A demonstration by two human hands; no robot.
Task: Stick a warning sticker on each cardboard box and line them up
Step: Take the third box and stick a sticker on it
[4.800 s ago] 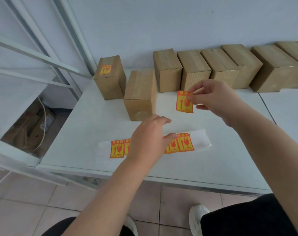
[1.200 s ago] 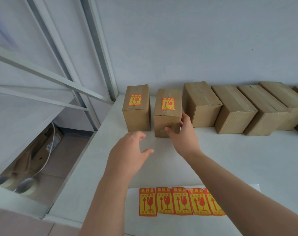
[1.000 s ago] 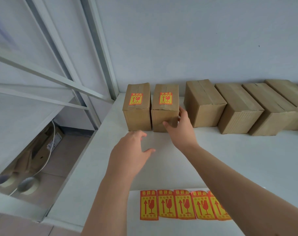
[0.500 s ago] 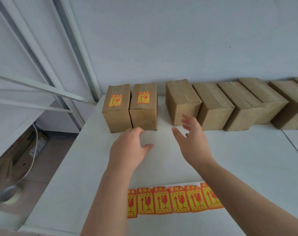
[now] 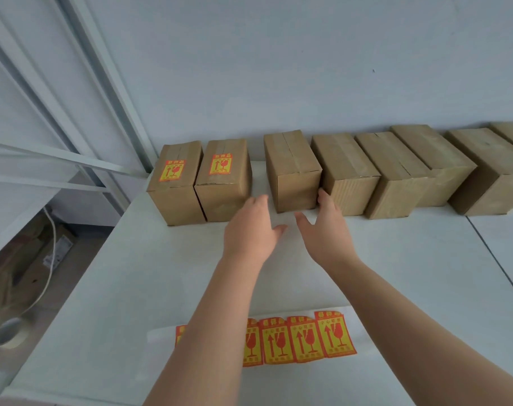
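Cardboard boxes (image 5: 395, 168) stand in a row along the back of the white table (image 5: 126, 273), close to the wall (image 5: 278, 68). At the left end, the first box (image 5: 177, 197) and the second box (image 5: 226, 191) stand touching side by side, each with a yellow-and-red warning sticker (image 5: 171, 170) on its taped top. A narrow gap separates them from the third box (image 5: 296, 183), whose top is bare brown cardboard. The left hand (image 5: 250, 232) hovers over the table just in front of that gap, fingers loosely spread and holding nothing. The right hand (image 5: 327, 232) is also spread wide, thumb out toward the left hand. Its fingertips (image 5: 322, 197) are at the lower right front edge of the third box, where it meets the fourth box (image 5: 349, 177); whether they press on the cardboard cannot be told. Further right, more unlabelled boxes continue close together to the edge of view. Near the table's front edge lies a strip of warning stickers (image 5: 296, 338) on white backing, its left part hidden under the left forearm (image 5: 214, 317).
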